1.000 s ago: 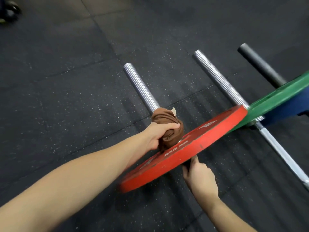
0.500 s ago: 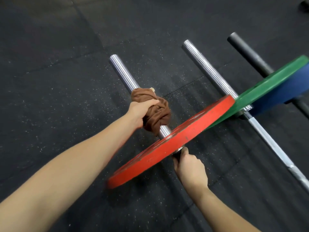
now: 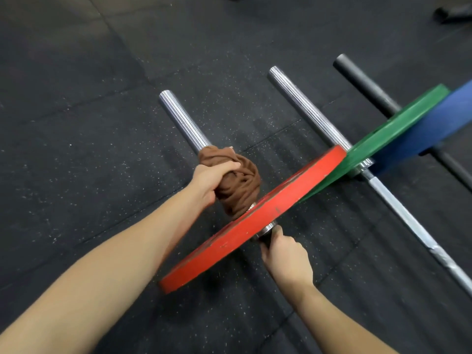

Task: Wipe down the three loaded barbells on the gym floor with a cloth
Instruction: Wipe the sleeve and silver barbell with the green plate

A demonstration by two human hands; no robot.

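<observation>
Three barbells [image 3: 306, 108] are lying side by side on the floor [image 3: 102, 149], and I am working on the nearest, the one carrying the red plate [image 3: 255, 223]. The cloth [image 3: 237, 182] is bunched round its sleeve [image 3: 182, 121] and is sitting almost against the plate's outer face. Half a second ago it was riding further out with bare chrome showing between them, so the stroke is now coming back inward. I am reading this as a back-and-forth scrub of this sleeve. The bars under the green plate [image 3: 398, 129] and blue plate [image 3: 434, 126] are probably waiting their turn. My left hand [image 3: 212, 180] is clamping the cloth, thumb lying over the top, with the forearm reaching out long and nearly straight. My right hand [image 3: 283, 254] is curling tight round the shaft [image 3: 267, 230] just inside the plate, knuckles up, and seems to be steadying the bar against rolling.
</observation>
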